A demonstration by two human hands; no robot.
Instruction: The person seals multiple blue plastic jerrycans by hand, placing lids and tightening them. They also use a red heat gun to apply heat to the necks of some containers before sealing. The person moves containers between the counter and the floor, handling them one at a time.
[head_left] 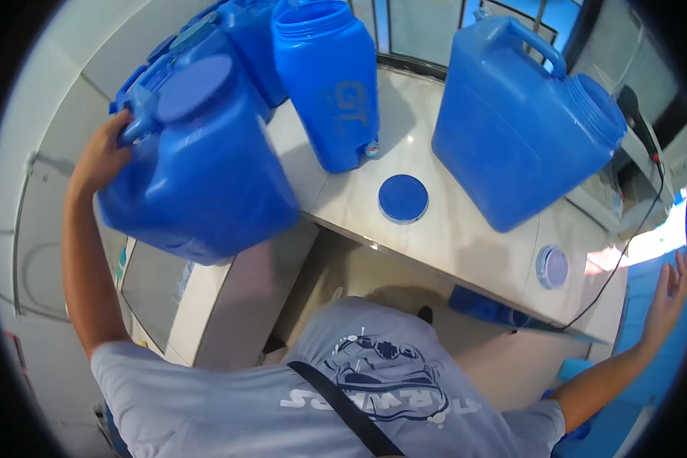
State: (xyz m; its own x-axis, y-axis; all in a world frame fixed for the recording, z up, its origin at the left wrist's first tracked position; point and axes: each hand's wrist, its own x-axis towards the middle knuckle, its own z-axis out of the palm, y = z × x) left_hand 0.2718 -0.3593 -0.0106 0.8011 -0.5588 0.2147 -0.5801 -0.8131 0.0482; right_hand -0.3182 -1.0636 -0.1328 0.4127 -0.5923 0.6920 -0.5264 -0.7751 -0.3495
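Jugs crowd the pale counter [435, 229]; left grip [103, 156] clasps blue jug [206, 168], right [668, 286] splayed.

Person seen from above: light grey short-sleeved T-shirt [229, 397] with a dark blue-and-white chest graphic [389, 370] — black strap [343, 408] crossing diagonally — forearms bare.

My left hand [103, 156] grips a capped blue jug [198, 164] at nine o'clock; an open jug [332, 84] stands at twelve, another [519, 126] at two.
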